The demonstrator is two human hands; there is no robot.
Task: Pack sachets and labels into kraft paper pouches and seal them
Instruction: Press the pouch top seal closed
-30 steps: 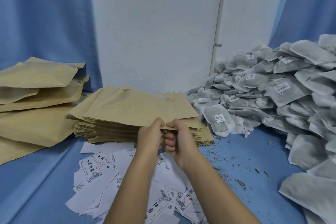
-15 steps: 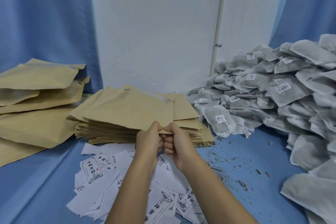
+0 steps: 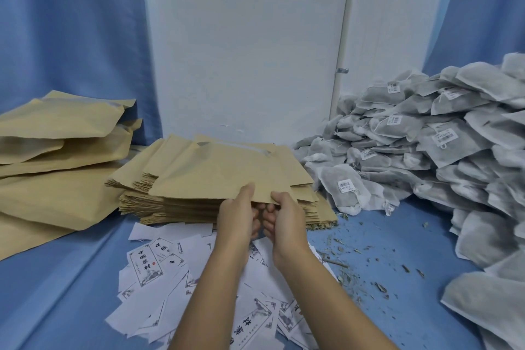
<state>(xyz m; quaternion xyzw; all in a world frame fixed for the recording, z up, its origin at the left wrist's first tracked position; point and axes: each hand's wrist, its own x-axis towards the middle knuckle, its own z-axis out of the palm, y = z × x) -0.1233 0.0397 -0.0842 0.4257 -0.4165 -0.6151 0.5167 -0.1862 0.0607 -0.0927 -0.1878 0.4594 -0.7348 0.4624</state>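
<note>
A flat kraft paper pouch (image 3: pixel 216 170) lies on top of a stack of empty kraft pouches (image 3: pixel 176 207) in the middle. My left hand (image 3: pixel 237 216) and my right hand (image 3: pixel 284 220) pinch its near edge side by side, thumbs on top and fingers curled beneath, lifting that edge off the stack. White printed labels (image 3: pixel 147 264) lie scattered on the blue cloth in front of the stack, partly under my forearms. A big heap of grey sachets (image 3: pixel 426 150) with barcode stickers fills the right side.
Filled kraft pouches (image 3: pixel 56 156) are piled at the left. A white wall (image 3: pixel 241 51) stands behind, with blue curtains on both sides. Dried herb crumbs (image 3: pixel 369 270) lie on the blue cloth (image 3: pixel 56 293) to the right of my arms.
The top pouch has slid left and its near edge has risen off the stack. Both hands moved slightly up with it, still pinching the same edge.
</note>
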